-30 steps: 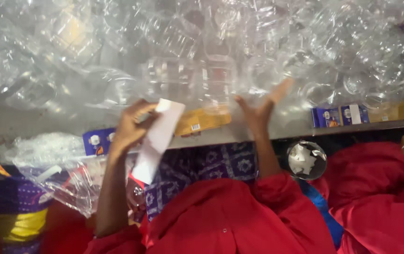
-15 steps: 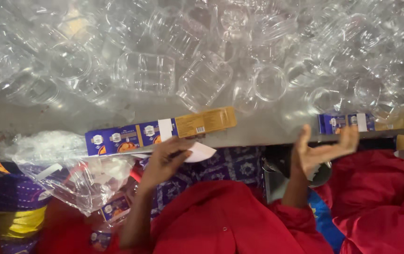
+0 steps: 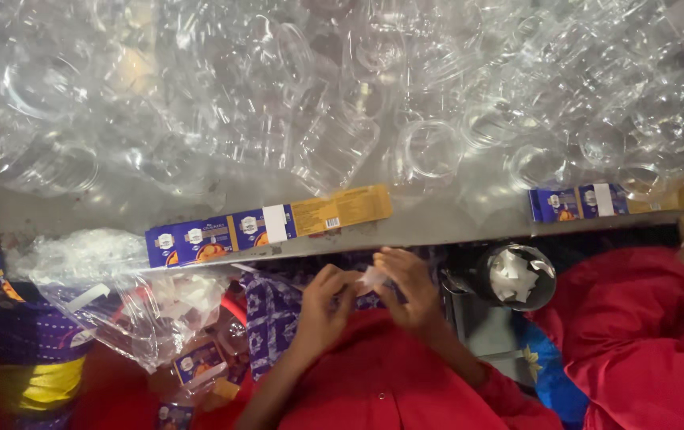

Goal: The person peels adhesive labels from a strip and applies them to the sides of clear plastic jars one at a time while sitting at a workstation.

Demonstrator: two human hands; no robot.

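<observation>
Two label strips (image 3: pixel 270 227) (image 3: pixel 597 201), one round container (image 3: pixel 517 276), clear plastic jars (image 3: pixel 429 147) too many to count.

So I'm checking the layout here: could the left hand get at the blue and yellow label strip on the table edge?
Probably yes. The label strip lies flat on the table edge just above the left hand, nothing between them, though both hands now pinch a small white paper.

Single head cam, looking steeply down the wearer's front. Hands (image 3: pixel 370 291) sit low centre, close to the lens, pinching a paper scrap (image 3: pixel 373 279). Table edge (image 3: pixel 437 231) runs just beyond the grip, the jar pile (image 3: pixel 342 103) farther out filling the top. No second view.
</observation>
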